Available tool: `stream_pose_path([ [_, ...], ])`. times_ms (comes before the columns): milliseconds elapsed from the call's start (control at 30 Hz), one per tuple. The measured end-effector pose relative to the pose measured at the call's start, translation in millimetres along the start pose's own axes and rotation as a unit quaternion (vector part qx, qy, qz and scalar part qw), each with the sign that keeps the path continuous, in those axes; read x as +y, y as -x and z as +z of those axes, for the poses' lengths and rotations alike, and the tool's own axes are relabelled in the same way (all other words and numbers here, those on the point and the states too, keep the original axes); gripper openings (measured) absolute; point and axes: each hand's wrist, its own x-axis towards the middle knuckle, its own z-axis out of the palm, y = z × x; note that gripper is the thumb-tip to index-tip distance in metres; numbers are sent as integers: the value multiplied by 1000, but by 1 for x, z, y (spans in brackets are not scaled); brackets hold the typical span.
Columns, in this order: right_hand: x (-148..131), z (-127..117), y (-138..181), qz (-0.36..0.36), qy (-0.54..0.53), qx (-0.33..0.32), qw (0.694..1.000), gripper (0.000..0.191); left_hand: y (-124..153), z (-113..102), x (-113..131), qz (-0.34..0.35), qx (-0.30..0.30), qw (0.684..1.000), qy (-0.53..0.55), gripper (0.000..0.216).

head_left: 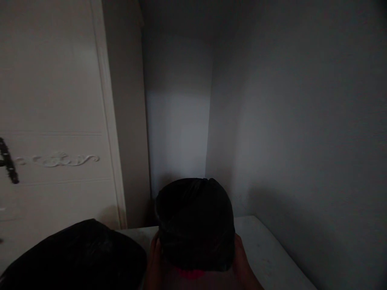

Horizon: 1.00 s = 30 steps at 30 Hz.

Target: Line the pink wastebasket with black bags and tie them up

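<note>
A black, rounded bundle (196, 225) that looks like a container lined or covered with a black plastic bag stands up in front of me. A strip of pink (191, 274) shows beneath its lower edge. My left hand (155, 257) is against its left side and my right hand (242, 259) against its right side, so it is held between them. Most of the fingers are hidden behind the black plastic or lost in the dark. At the lower left lies a second large black bag (78, 257), apart from both hands.
A pale table top (266, 245) extends beneath the things and reaches the grey wall (296, 121) on the right. On the left is a white wardrobe or door panel (54, 88) with a dark handle (8, 161). The light is very dim.
</note>
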Motion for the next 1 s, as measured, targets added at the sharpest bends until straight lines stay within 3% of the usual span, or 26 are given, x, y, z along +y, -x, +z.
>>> stream_pose_path([
  [67,-2,0,-4,37,-84,41,995,49,4,2,10,-5,-7,999,33,65],
  [167,-17,-6,-2,104,-249,95,958,39,4,2,16,-49,1,995,92,75],
  [300,-50,-20,8,160,-368,53,914,32,-1,2,17,-91,24,985,143,81],
  [433,-76,-24,19,123,-414,9,902,31,-1,2,21,-44,28,989,138,79],
  [600,-99,-13,28,81,-351,-37,932,44,5,5,25,-19,14,990,138,83],
  [800,-123,11,22,-10,-157,-64,985,59,6,6,26,-27,-4,992,123,69],
  [900,-130,20,13,-52,-66,-62,995,66,3,2,26,-23,-1,995,99,57],
  [1000,-137,26,6,-79,26,-100,991,70,-1,-3,24,-12,17,996,88,51],
])
